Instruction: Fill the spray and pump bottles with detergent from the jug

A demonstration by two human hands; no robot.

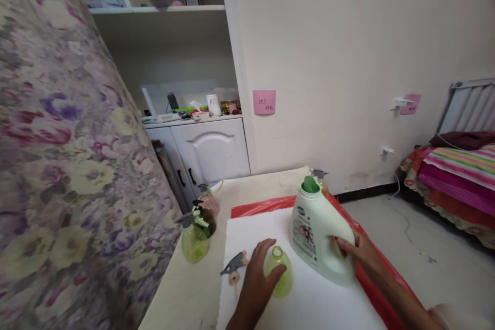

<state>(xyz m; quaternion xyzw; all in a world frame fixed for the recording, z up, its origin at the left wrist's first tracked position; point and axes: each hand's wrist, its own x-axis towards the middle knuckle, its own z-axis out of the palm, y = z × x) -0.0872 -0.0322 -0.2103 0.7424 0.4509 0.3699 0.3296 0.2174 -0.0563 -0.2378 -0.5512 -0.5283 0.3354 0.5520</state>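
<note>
- Left hand (257,281): curved at green bottle (285,283); cannot tell whether gripping.
- Bottle: upright on white sheet (247,229).
- Right hand (360,249): clamped on handle of pale jug (324,237), right of bottle.

Sheet (247,227) on table (174,289), film (266,205) beneath, exposed along sheet's far and right edges, bottle (284,287) on sheet, jug (327,237) just right, trigger head (234,264) at sheet's left edge, three spray bottles (195,246) along table's left edge, fourth spray bottle (324,189) behind jug, far right corner.
</note>
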